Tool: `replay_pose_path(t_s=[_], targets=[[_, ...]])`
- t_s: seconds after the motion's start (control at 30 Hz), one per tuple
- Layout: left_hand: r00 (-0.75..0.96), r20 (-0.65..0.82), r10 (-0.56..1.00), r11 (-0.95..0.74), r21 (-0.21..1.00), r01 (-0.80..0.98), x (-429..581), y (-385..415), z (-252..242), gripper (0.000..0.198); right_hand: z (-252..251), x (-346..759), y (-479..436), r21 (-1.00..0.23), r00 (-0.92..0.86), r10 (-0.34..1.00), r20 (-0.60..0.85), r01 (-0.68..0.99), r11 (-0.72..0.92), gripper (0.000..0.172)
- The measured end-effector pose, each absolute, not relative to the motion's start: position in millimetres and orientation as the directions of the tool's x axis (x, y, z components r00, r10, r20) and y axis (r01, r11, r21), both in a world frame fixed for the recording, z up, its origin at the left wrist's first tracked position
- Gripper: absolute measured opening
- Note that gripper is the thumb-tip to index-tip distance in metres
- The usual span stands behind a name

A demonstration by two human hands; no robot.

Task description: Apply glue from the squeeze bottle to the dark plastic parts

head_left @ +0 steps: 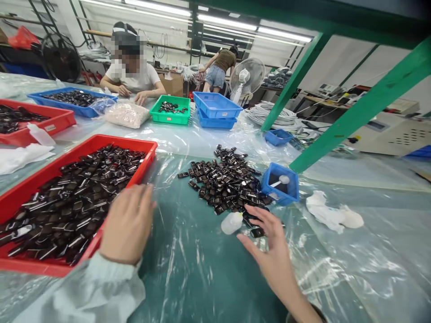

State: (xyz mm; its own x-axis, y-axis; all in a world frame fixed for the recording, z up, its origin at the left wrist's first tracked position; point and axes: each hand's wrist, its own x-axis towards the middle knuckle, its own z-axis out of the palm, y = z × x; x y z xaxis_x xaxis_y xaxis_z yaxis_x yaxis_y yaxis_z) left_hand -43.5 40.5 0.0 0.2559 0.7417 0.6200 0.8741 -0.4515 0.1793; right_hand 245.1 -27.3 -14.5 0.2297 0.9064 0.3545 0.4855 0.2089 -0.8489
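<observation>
My left hand, slightly blurred, is over the near right rim of a large red tray. Its fingers point forward, and I see nothing held in them. Many small dark, glossy plastic pieces fill the tray. My right hand is open, thumb and fingers apart, just right of a small white squeeze bottle with a yellowish tip. The bottle lies on its side at the near edge of a loose pile of similar dark pieces. Several pieces lie partly hidden behind my right fingers.
A small blue bin with a white spoon stands right of the pile, with crumpled white cloth beyond. A green post slants over the table. Blue trays, a green tray and a seated person are across the table.
</observation>
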Motion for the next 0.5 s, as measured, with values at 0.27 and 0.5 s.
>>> replay_pose_path(t_s=[0.27,0.5], targets=[[0.546,0.466,0.696,-0.625,0.019,0.781,41.5,106.0,-45.7,0.026,-28.3,239.6,-16.3,-0.843,0.056,0.981,0.187,0.522,0.131,0.024],[0.547,0.389,0.741,-0.638,0.152,0.755,36.1,119.2,-62.8,0.027,-26.9,243.1,-22.7,-0.829,0.083,0.968,0.235,0.536,0.156,0.026]])
